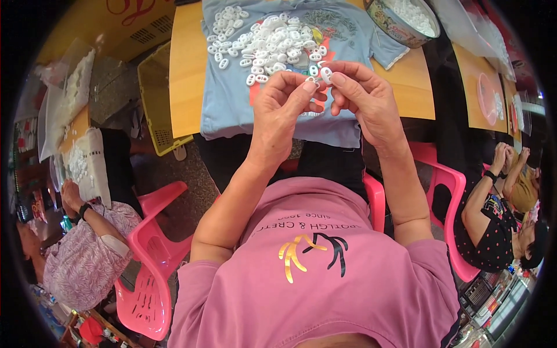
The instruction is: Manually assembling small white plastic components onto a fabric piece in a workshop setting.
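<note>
Both of my hands are raised over the near part of a light blue shirt (226,110) spread on the table. My right hand (368,101) pinches a white oval plastic piece with two holes (326,75) between thumb and fingers. Close beside it, my left hand (278,107) is closed in a pinch on a small white part (313,81), mostly covered by the fingertips. Just beyond the hands lies a heap of similar white two-hole pieces (272,43). Farther back on the shirt, many small dark metallic bits (336,23) are scattered.
A round tin (394,32) holding white pieces stands at the far right of the wooden table (415,93). A yellow crate (156,98) is on the floor at left. Pink chairs (148,261) flank me. Other people sit at tables on both sides.
</note>
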A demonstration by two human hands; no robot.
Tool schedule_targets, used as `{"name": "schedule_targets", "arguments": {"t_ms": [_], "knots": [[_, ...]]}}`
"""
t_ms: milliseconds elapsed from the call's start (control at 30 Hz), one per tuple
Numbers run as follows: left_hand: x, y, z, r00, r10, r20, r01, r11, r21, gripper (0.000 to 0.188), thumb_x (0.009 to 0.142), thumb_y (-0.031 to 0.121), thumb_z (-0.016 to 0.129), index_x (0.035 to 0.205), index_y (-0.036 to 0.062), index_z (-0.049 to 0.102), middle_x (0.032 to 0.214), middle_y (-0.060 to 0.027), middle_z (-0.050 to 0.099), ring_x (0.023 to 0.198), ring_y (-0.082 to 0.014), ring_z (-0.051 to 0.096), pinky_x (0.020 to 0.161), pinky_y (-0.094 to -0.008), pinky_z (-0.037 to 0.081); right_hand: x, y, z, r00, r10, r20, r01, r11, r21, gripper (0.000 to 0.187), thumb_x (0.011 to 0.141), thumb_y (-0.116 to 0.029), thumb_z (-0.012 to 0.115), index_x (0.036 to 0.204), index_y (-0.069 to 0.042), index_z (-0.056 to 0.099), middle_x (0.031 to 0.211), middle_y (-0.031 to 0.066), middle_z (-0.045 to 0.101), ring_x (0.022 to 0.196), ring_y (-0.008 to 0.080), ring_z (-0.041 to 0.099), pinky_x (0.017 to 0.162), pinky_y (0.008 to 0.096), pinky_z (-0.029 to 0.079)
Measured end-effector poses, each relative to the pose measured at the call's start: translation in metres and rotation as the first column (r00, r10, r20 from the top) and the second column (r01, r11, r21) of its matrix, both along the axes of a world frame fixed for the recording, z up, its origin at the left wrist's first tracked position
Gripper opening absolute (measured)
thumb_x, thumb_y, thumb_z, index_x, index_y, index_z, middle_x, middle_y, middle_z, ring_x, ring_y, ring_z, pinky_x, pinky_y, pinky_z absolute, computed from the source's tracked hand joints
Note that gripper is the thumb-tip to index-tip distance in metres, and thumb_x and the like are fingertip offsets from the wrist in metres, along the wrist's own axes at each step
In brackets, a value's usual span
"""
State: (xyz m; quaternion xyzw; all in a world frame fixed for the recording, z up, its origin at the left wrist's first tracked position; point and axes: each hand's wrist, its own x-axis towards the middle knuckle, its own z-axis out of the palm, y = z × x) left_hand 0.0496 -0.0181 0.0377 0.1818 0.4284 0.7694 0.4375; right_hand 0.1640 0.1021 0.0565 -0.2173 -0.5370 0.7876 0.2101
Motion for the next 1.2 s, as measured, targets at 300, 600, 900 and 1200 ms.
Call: {"name": "schedule_targets", "arguments": {"t_ms": [300,600,900,1200], "knots": [[-0.001,-0.002,0.0,1.0,-0.013,-0.012,0.013,1.0,-0.014,0.014,0.093,0.011,0.06,0.096,-0.0014,0.056,0.093,-0.0106,0.065,0.081,-0.0143,0.064,0.066,-0.0271,0.055,-0.002,-0.002,-0.002,1.0,-0.018,-0.001,0.018,0.998,0.068,0.025,0.093,-0.01,0.062,0.115,0.003,0.063,0.089,0.0024,0.064,0.066,0.0056,0.055,0.058,0.0227,0.051],[0.0,-0.003,-0.001,1.0,-0.004,-0.012,0.004,0.999,-0.034,0.014,0.093,0.012,0.06,0.095,-0.0011,0.056,0.091,-0.0097,0.064,0.081,-0.0136,0.063,0.066,-0.0268,0.055,-0.003,-0.004,-0.003,1.0,-0.024,0.02,0.02,0.984,0.178,0.025,0.093,-0.009,0.062,0.114,0.003,0.063,0.094,0.0044,0.065,0.067,0.0062,0.055,0.059,0.0228,0.051],[-0.002,-0.006,-0.001,0.994,0.016,-0.108,-0.025,0.996,-0.082,0.017,0.092,0.014,0.065,0.094,-0.0025,0.062,0.082,-0.0065,0.065,0.073,-0.0107,0.063,0.067,-0.0237,0.052,-0.005,-0.012,-0.002,0.997,-0.059,0.055,0.029,0.898,0.439,0.023,0.093,-0.007,0.061,0.114,0.003,0.063,0.094,0.0044,0.065,0.07,0.007,0.056,0.064,0.0212,0.049],[-0.001,-0.006,-0.004,0.987,0.033,-0.156,-0.045,0.996,-0.072,0.015,0.091,0.013,0.066,0.091,-0.0019,0.062,0.081,-0.0062,0.066,0.074,-0.0104,0.063,0.069,-0.0237,0.051,-0.007,-0.019,-0.007,0.993,-0.118,0.03,0.096,0.907,0.411,0.021,0.093,-0.007,0.062,0.111,0.003,0.065,0.091,0.0028,0.064,0.073,0.0063,0.056,0.066,0.0203,0.048]]}}
